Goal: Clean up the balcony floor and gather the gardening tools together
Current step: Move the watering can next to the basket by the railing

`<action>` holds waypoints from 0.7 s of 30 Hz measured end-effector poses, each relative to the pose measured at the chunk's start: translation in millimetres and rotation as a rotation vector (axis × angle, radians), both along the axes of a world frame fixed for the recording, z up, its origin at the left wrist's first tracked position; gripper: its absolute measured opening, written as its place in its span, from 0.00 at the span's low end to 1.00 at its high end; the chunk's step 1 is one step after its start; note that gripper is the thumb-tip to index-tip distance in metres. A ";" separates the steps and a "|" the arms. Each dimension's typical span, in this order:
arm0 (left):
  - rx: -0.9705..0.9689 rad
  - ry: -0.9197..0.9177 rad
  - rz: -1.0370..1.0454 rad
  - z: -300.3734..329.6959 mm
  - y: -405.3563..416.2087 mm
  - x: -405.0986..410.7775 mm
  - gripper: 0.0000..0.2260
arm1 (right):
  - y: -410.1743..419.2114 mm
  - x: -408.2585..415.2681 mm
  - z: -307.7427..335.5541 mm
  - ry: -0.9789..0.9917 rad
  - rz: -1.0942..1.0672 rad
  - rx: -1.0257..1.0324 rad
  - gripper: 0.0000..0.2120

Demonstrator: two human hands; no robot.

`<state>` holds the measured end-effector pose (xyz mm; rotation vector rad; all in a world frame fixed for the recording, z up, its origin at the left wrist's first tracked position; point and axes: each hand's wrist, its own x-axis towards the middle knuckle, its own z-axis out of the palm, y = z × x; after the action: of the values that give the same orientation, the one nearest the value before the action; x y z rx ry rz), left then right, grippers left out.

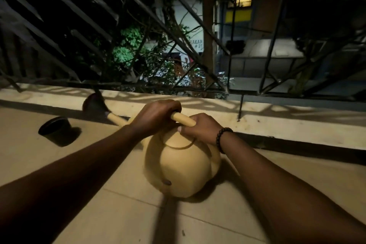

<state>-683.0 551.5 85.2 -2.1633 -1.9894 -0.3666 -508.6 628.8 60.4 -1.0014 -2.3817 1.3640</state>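
Night has fallen on the balcony, and the tiled floor [126, 214] runs up to a low kerb under a dark metal railing [138, 16]. Both hands meet on the top handle of a tan watering can [182, 168] that rests on the floor. The left hand [156, 115] has its fingers wrapped fully round the far end of the handle, and the right hand [202, 128] pinches the near end. Beyond the can, its spout [114, 118] points at the kerb and ends in a dark rose [95, 103]. To the left of the can a small black pot [55, 128] lies tipped over. Lifting carelessly could swing the long spout into the kerb or slop out any leftover water.
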 end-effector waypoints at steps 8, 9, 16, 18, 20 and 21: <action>0.004 -0.027 -0.118 -23.7 36.5 26.7 0.16 | -6.5 116.9 18.1 -0.021 -0.311 0.030 0.15; -0.025 -0.094 -0.118 -25.7 45.1 39.6 0.16 | -9.8 136.5 21.8 -0.041 -0.337 0.047 0.15; -0.068 -0.277 -0.554 -33.4 83.9 170.4 0.14 | -55.4 290.0 52.0 -0.096 -0.631 0.057 0.17; -0.090 -0.369 -0.660 -27.8 86.3 219.6 0.09 | -71.7 331.9 64.7 -0.129 -0.729 0.035 0.16; -0.102 -0.410 -0.765 -17.9 83.8 269.8 0.08 | -86.2 371.4 77.3 -0.195 -0.759 -0.045 0.14; -0.094 -0.415 -0.810 -13.5 81.9 297.2 0.09 | -95.6 392.6 84.0 -0.258 -0.761 -0.082 0.13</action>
<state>-385.8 633.5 71.7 -3.0767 -1.1682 -0.8994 -116.0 533.2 144.4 -1.9334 -1.7572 1.0743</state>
